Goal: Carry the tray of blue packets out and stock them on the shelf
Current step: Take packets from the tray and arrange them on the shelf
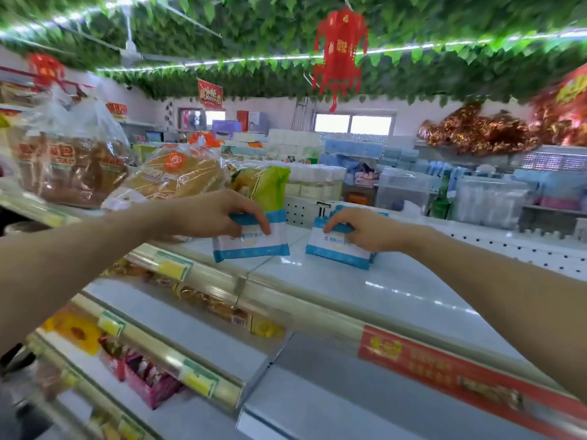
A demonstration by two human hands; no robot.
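Both hands reach forward at centre frame, each pinching a packet by its top edge. Left hand (pixel 216 214) comes in palm down, thumb in front and fingers curled behind a blue-and-white packet (pixel 251 247), upright and slightly tilted; whether its lower edge touches the white top shelf (pixel 365 290) is unclear. Right hand (pixel 362 228) grips a second packet (pixel 336 250) standing on the shelf just right of the first, well apart from it. Each packet's long axis runs left to right across the shelf. Bagged bread loaves (pixel 178 176) and a green bag (pixel 270 185) crowd the shelf at left. No tray is in view.
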